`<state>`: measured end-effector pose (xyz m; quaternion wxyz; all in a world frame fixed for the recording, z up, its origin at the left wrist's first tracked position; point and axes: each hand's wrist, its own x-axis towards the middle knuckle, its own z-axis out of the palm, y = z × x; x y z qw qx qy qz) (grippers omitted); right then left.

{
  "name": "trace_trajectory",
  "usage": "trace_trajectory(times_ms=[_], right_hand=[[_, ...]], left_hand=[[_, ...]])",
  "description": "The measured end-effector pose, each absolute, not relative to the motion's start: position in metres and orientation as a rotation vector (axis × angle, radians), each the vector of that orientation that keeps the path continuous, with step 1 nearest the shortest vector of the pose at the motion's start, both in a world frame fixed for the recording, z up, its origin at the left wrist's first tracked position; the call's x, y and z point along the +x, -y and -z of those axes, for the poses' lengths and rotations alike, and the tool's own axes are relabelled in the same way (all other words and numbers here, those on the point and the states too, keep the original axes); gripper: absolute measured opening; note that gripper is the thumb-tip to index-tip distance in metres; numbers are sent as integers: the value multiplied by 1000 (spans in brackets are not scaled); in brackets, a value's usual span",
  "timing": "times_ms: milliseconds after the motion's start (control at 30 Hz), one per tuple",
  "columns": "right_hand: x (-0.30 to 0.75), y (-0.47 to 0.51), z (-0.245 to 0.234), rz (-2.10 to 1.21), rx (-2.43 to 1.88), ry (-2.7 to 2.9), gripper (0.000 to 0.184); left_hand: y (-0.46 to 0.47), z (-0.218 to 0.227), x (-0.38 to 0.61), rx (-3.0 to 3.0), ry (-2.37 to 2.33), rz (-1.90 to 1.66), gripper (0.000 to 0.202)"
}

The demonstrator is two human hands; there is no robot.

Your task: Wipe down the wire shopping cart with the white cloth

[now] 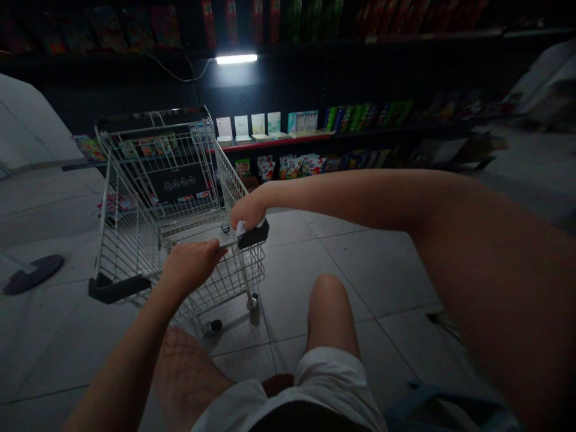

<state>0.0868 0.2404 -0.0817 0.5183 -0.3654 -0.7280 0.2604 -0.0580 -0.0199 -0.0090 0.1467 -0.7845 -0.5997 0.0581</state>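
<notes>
The wire shopping cart (166, 198) stands on the grey floor tiles (292, 276) directly ahead of the person's legs, its handle (150, 273) on the side nearest them. The left hand (191, 267) is closed over the middle of that handle, fingers (211, 255) curled across the top of the bar. The right hand (249, 213) is also closed over it, just beside the black end cap (256, 234) at the cart's right corner, with a white scrap (243, 228) showing under the palm; what that scrap is cannot be told. It could slip out and drop through the wire if that grip loosened. A dark slipper (33, 274) lies on the floor to the left of the cart, where it could snag a caster (252, 302) and jerk the frame if the cart rolled that way. Beyond the cart, a shelf with a red edge (279, 141) holds cards and packets, and a hard knock from the cart's far end could shake them loose, a risk made worse by the dim light. The person's bare knee (328, 294) sits just right of the cart's near corner, close enough to bump it. The cart itself looks like bright metal wire, with a black panel (175, 183) bearing white icons on its far side
</notes>
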Motion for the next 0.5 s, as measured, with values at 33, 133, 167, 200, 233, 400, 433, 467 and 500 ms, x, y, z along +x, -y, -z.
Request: trace_trajectory(times_ms=[33,133,167,200,233,400,433,467,500], right_hand=[[91,-240,75,-666,-872,1804,35],[97,-228,50,-732,-869,1994,26],[96,-218,41,-741,-866,2063,23],[95,-206,32,-758,-869,2139,19],[93,-191,22,-789,-883,2230,16],[89,-116,-22,-1205,-1157,2787,9],[90,-107,-29,-1295,-1228,2836,8],[91,-102,-34,-1354,-1304,2834,9],[90,-98,-38,-1359,-1381,2773,14]], left_hand=[[19,10,-58,-2261,1723,-168,51],[18,11,-54,-2273,1743,-167,51],[18,11,-53,-2276,1754,-157,51],[17,11,-52,-2286,1758,-134,49],[18,10,-52,-2319,1742,-90,47],[34,3,-100,-2477,1558,353,60],[40,3,-120,-2444,1587,381,65],[47,4,-141,-2400,1626,408,68],[54,5,-162,-2363,1664,399,70]])
